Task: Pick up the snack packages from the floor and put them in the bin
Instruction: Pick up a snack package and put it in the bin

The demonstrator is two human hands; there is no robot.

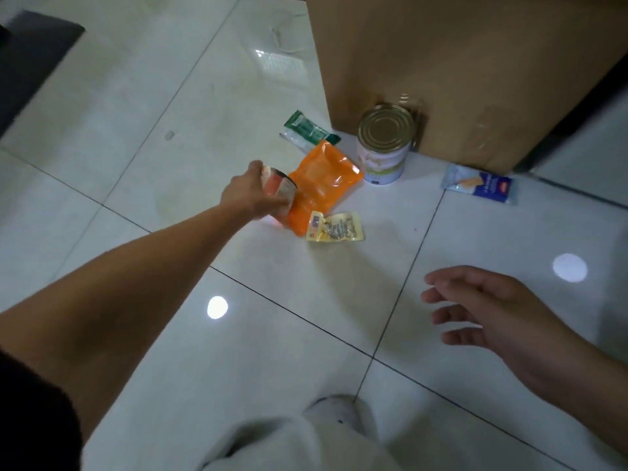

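Note:
My left hand (pixel 249 195) is stretched out over the floor and grips a small pink-and-white snack package (pixel 278 190). Right beside it lies a large orange packet (pixel 319 185), with a small yellow packet (pixel 336 227) at its near end and a green-and-white packet (pixel 307 130) at its far end. A pale blue packet (pixel 481 185) lies further right. My right hand (pixel 489 311) hovers open above the tiles at the lower right, holding nothing. No bin is clearly in view.
A tall brown cardboard box (pixel 458 69) stands at the back right. A tin can (pixel 385 144) with a gold lid stands against its front. Glossy white floor tiles (pixel 170 96) run all round. My pale-trousered leg and shoe (pixel 336 416) show at the bottom.

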